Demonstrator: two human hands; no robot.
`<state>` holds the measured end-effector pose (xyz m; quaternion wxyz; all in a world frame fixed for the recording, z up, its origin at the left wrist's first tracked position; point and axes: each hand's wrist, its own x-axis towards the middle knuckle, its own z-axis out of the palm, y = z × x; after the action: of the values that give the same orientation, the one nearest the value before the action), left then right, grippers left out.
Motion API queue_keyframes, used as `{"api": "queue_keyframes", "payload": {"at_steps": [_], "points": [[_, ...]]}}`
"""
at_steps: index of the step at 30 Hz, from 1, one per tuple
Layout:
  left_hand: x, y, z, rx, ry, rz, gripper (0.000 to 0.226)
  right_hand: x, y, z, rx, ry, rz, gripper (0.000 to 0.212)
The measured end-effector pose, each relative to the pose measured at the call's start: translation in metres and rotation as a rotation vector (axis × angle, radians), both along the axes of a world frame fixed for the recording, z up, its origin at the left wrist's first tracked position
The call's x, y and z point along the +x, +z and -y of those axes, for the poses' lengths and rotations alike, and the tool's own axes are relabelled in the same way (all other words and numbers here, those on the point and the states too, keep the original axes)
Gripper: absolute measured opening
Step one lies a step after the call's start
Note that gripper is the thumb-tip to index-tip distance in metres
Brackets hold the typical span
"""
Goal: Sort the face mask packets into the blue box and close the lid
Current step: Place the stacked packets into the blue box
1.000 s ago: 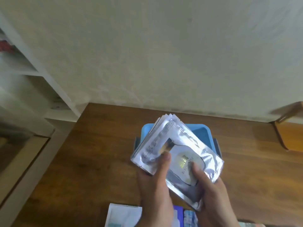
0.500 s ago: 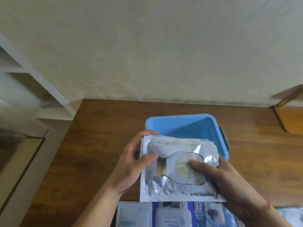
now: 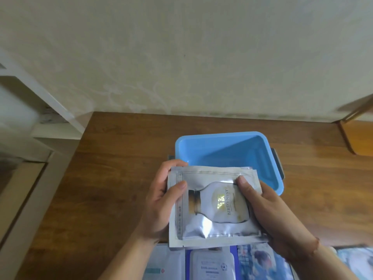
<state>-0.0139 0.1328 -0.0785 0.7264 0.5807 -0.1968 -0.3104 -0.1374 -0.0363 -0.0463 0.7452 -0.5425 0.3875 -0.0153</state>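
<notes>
A stack of silver face mask packets [image 3: 214,207], the top one printed with a jar and "BIRD'S NEST", is held flat just in front of the open blue box [image 3: 228,152]. My left hand [image 3: 161,203] grips the stack's left edge with the thumb on top. My right hand [image 3: 268,213] grips its right edge, thumb pressing the top packet. The stack's far edge overlaps the box's near rim. The box looks empty in the part I can see. No lid is in view.
The box stands on a wooden table [image 3: 113,178] against a pale wall. More packets lie at the near edge: a white one [image 3: 165,265], a blue-and-white one [image 3: 212,265], a pictured one [image 3: 264,263]. White shelving [image 3: 40,118] stands left, a wooden piece [image 3: 359,136] right.
The stack was tilted upright and fanned over the box; both hands squared it, laid it flat and brought it toward me. My right thumb slid up the top packet.
</notes>
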Motion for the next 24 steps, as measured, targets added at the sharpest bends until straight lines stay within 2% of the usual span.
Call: {"api": "queue_keyframes", "payload": {"at_steps": [3,6,9,13,16,20,24], "points": [[0.001,0.0,0.001,0.019,0.007,-0.026,0.027,-0.001,-0.001,0.002,0.016,0.031,0.025,0.039],[0.015,0.006,0.01,0.178,0.034,0.0,0.025,0.005,0.0,0.018,0.084,0.109,0.052,0.038],[0.038,0.017,0.031,0.472,-0.044,0.127,0.02,0.027,-0.01,0.052,0.013,0.176,0.015,0.04],[0.065,0.026,0.065,0.778,-0.175,0.37,0.037,0.059,-0.028,0.084,-0.057,0.23,-0.103,0.042],[0.073,0.027,0.085,0.88,-0.199,0.483,0.045,0.07,-0.037,0.097,-0.065,0.225,-0.127,0.035],[0.07,0.022,0.103,0.949,-0.205,0.588,0.038,0.078,-0.051,0.107,-0.082,0.164,-0.125,0.032],[0.058,0.012,0.109,1.122,-0.276,0.754,0.036,0.079,-0.074,0.099,-0.13,0.147,-0.279,0.035]]}}
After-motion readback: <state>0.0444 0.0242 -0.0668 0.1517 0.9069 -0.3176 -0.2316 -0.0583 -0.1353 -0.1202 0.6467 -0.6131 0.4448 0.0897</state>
